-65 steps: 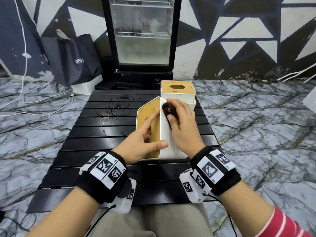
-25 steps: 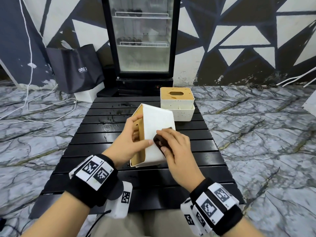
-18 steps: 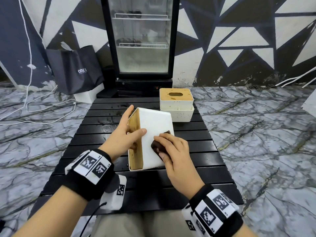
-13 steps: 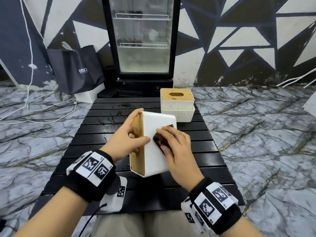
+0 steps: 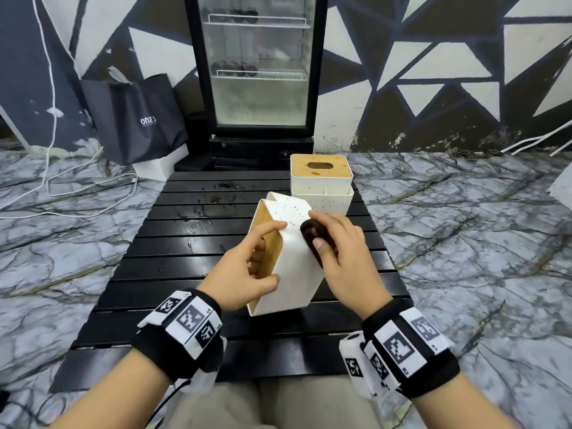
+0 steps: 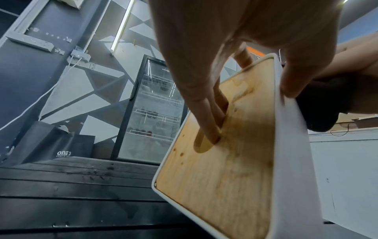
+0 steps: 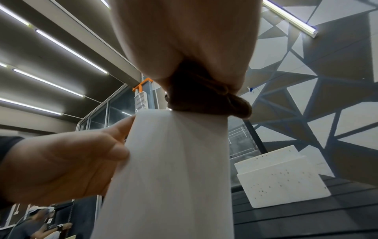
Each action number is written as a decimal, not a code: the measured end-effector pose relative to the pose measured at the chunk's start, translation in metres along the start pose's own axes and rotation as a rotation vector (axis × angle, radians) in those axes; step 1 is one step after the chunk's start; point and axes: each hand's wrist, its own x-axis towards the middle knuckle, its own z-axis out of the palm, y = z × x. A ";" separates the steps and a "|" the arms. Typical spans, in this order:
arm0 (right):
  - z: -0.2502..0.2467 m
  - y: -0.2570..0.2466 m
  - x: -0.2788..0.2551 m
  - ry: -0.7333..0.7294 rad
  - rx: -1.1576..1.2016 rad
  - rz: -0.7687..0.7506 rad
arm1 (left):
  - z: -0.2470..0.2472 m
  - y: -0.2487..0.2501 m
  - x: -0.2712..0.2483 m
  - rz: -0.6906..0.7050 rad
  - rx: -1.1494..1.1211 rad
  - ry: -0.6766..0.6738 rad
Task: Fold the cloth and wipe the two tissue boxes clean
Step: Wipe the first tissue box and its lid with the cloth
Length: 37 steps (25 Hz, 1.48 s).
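Observation:
A white tissue box with a wooden lid is tipped on its side over the black slatted table, lid facing left. My left hand grips it, fingers hooked in the lid's slot, thumb and forefinger on the white wall. My right hand holds a folded dark brown cloth and presses it against the box's upper white face. The second tissue box, white with speckles and a wooden lid, stands upright at the table's far edge.
A glass-door fridge stands behind the table, with a black bag to its left. White cables lie on the marble-patterned floor. Wet marks show on the table's far left slats.
The box was turned in my left hand and now tilts with its speckled far end up. My right hand slid the cloth along the white face, towards the upper right edge.

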 end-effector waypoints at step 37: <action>0.015 -0.013 -0.016 0.046 0.092 -0.026 | 0.008 -0.007 0.017 0.030 -0.190 0.029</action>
